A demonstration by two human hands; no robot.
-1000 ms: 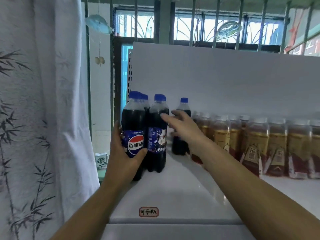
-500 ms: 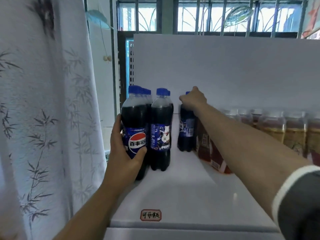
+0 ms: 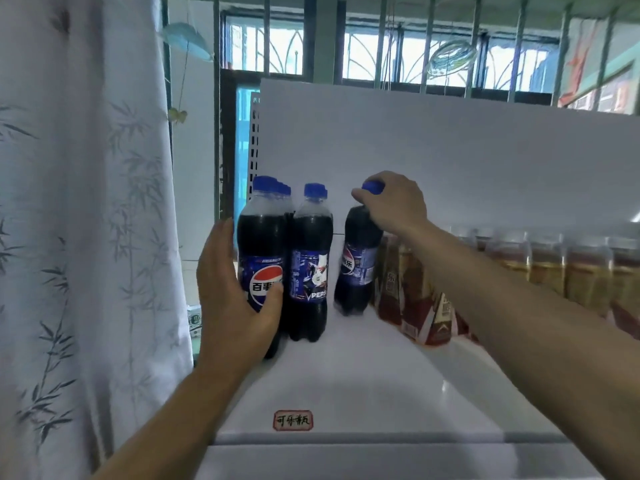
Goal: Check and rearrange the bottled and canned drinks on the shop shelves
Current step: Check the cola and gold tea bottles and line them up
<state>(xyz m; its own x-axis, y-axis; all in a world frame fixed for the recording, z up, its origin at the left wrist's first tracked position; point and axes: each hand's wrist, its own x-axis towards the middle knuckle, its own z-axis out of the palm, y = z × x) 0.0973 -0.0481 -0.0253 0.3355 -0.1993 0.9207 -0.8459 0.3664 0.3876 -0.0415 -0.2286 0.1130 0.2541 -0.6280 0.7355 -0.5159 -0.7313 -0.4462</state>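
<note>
At least six cola bottles (image 3: 311, 258) with blue caps stand here: three or more in the left file, two in the middle file, and one apart to the right. About seven amber tea bottles (image 3: 547, 268) form a row, too blurred for a firm count. There are two hands, a left hand (image 3: 235, 299) and a right hand (image 3: 394, 202). One red-edged label (image 3: 293, 420) sits on one white shelf (image 3: 363, 375). There is one curtain (image 3: 79, 237), and two ornaments (image 3: 450, 58) hang above.
</note>
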